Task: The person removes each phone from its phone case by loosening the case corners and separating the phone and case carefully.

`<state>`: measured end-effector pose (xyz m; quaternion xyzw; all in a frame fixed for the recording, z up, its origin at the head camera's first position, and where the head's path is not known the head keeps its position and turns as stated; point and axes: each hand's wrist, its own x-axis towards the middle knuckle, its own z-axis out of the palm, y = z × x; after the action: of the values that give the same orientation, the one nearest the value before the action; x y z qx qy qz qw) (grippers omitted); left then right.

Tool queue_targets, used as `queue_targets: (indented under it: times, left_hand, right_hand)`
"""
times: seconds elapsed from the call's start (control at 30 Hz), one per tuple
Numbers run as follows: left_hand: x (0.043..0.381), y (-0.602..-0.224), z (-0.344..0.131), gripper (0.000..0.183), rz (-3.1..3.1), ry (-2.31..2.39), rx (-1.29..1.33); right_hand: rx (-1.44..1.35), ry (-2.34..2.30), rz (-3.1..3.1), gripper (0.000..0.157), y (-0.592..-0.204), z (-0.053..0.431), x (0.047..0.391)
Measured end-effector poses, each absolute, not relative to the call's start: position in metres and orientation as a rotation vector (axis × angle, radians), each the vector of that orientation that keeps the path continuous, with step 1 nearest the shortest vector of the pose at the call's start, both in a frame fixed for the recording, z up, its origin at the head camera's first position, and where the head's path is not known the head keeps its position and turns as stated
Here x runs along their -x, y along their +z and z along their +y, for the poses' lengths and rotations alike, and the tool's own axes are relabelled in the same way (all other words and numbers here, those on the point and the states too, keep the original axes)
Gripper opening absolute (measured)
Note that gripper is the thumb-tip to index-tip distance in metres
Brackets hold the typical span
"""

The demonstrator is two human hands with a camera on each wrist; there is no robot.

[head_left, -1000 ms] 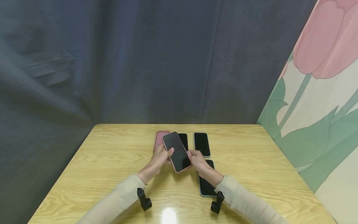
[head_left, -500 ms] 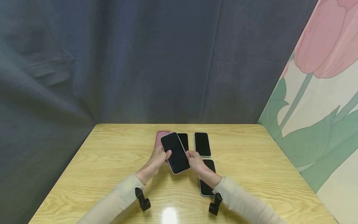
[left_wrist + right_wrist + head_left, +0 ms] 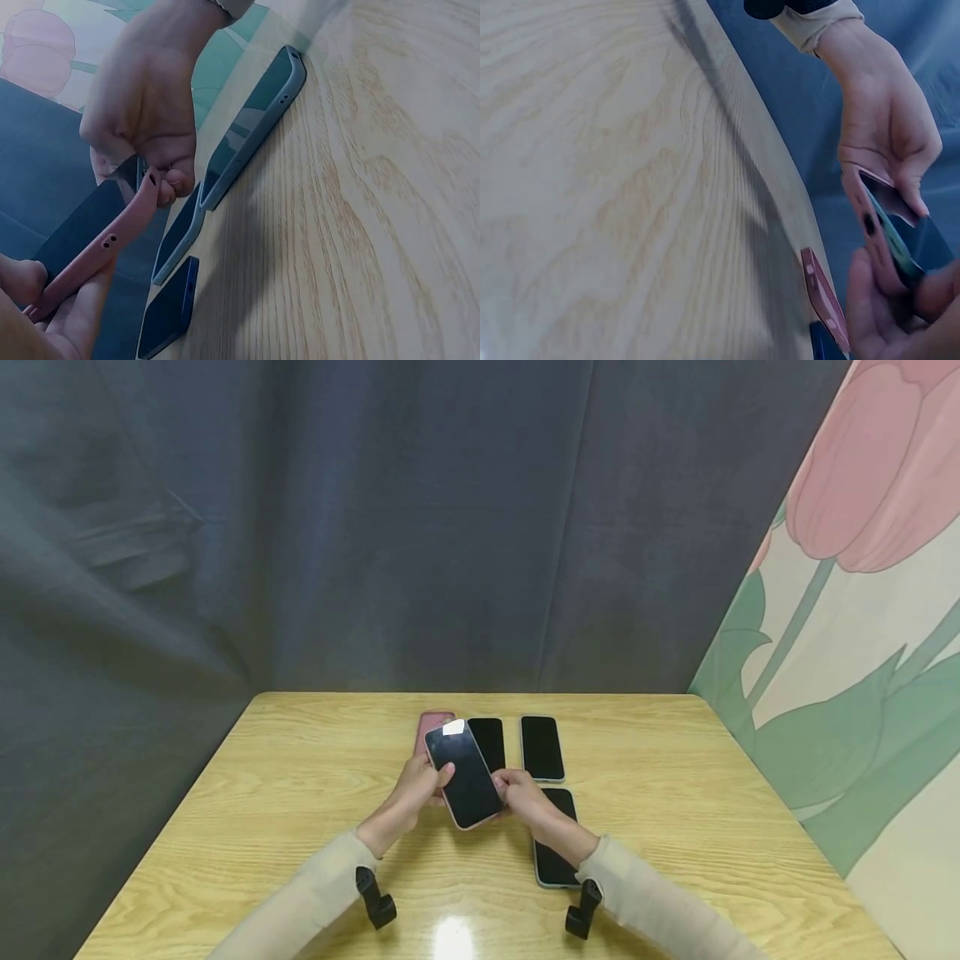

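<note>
Down the left side of the head view hangs a dark blue curtain (image 3: 405, 527), which runs along behind a wooden table (image 3: 262, 793). Left of centre, near the table's far edge, a pink phone case (image 3: 432, 724) lies partly hidden. Just below it the left hand (image 3: 408, 787) is closed round the left side of a held phone (image 3: 467, 777), thumb on the screen. This phone is at mid-frame, raised off the table and slanted, in a pink cover (image 3: 112, 240); the right wrist view shows a teal edge (image 3: 900, 247) inside the cover's rim. Behind it lies a black phone (image 3: 487, 742). Next, the right hand (image 3: 531, 802), fingers bent, pinches the held phone's lower right corner. Right of centre lies a pale-edged phone (image 3: 542, 747); below it, a second pale-edged phone (image 3: 557, 864) is partly covered by the right wrist. A tulip-patterned wall (image 3: 855, 693) fills the right side.
</note>
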<state>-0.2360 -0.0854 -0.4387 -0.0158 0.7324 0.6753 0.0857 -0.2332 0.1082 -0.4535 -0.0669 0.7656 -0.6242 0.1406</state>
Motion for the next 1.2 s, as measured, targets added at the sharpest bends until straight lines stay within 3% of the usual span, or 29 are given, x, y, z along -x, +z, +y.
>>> queue_targets:
  times: [0.47, 0.83, 1.2]
  left_hand:
    - [0.233, -0.44, -0.09, 0.033, 2.21, 1.944, 0.021]
    - [0.232, -0.443, -0.091, 0.028, 2.205, 1.93, 0.011]
    - [0.233, -0.447, -0.088, 0.026, 2.205, 1.901, -0.007]
  right_hand:
    - [0.414, -1.568, 2.126, 0.032, -0.444, 0.124, 0.234]
    - [0.269, -1.791, 2.244, 0.018, -0.441, 0.118, 0.234]
    - [0.214, -1.816, 2.236, 0.021, -0.439, 0.113, 0.234]
